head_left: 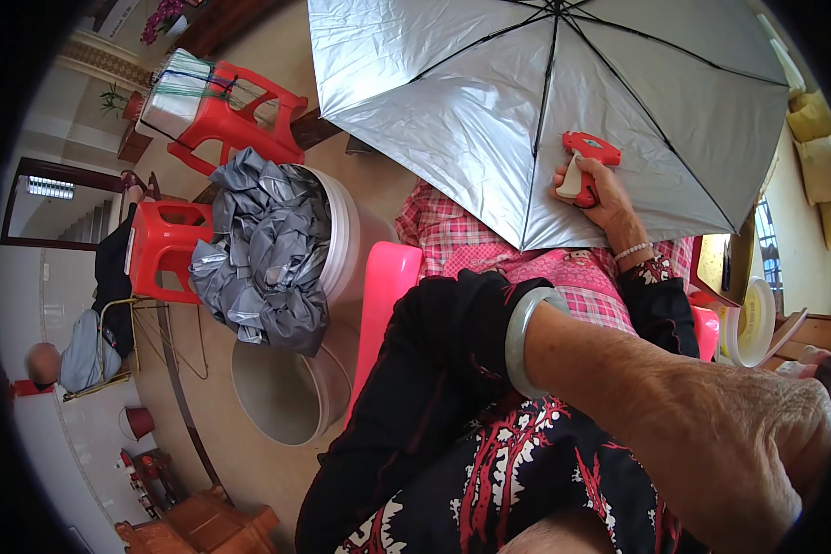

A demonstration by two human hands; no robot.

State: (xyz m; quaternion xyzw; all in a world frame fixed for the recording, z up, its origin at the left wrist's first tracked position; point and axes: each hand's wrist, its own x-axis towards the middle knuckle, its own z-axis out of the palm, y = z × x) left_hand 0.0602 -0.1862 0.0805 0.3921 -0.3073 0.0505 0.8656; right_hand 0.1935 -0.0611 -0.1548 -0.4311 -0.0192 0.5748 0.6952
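Note:
An open umbrella [471, 120], silver inside with black ribs, spreads across my lap and beyond. My right hand [609, 198], wearing a beaded bracelet, is closed around a red and white squeeze-handled tool [593, 146] in front of the silver cloth; its exact kind I cannot make out. Close to the view at the lower right, my left hand [757, 452] bends down at the knuckles, and its fingers are mostly hidden. A pale green bangle [519, 343] circles the left wrist. Pink checked cloth [563, 277] covers my lap under the umbrella's edge.
Left of me, crumpled grey fabric [263, 249] overflows a white bucket [342, 231], with another bucket [291, 397] below it. Red stools [171, 245] stand farther left, one bearing a tied white bundle [177, 97]. A person [92, 346] is at the far left. Yellow bundles [817, 148] are at right.

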